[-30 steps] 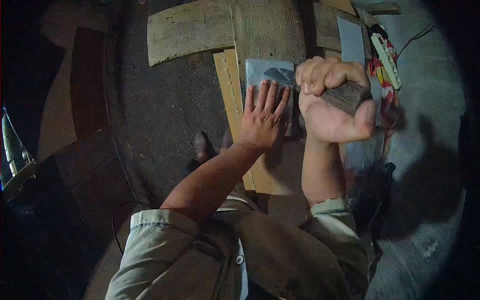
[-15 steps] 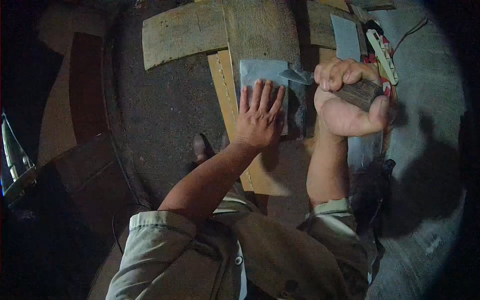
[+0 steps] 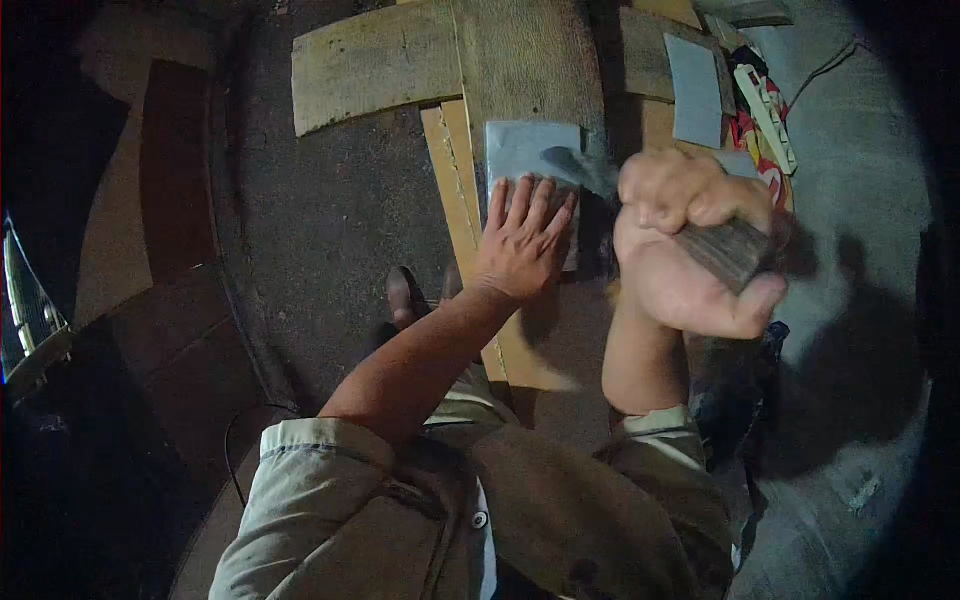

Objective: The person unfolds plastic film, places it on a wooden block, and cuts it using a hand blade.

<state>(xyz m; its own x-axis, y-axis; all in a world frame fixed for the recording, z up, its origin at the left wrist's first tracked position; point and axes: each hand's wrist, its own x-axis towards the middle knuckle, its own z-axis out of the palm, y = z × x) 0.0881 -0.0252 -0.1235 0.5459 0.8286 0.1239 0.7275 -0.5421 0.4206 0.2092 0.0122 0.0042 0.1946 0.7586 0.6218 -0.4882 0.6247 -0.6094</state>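
Note:
My left hand (image 3: 523, 245) lies flat, fingers spread, on a grey rectangular sheet (image 3: 515, 148), which rests on a worn wooden board (image 3: 530, 70). My right hand (image 3: 690, 235) is wrapped round the dark wooden handle (image 3: 735, 250) of a knife. Its pointed grey blade (image 3: 575, 162) reaches left over the sheet's right side and is blurred by motion. I cannot tell whether the tip touches the sheet.
Another light grey sheet (image 3: 695, 90) lies at the upper right, beside a white power strip (image 3: 765, 118) and red-and-yellow wrapping. A wooden crosspiece (image 3: 375, 70) extends left of the board. Cardboard (image 3: 455, 180) lies below it. A shoe (image 3: 402, 295) shows near my left forearm.
My right hand has come down toward me with the knife, and its blade has become more blurred. My left hand has slid slightly down the sheet.

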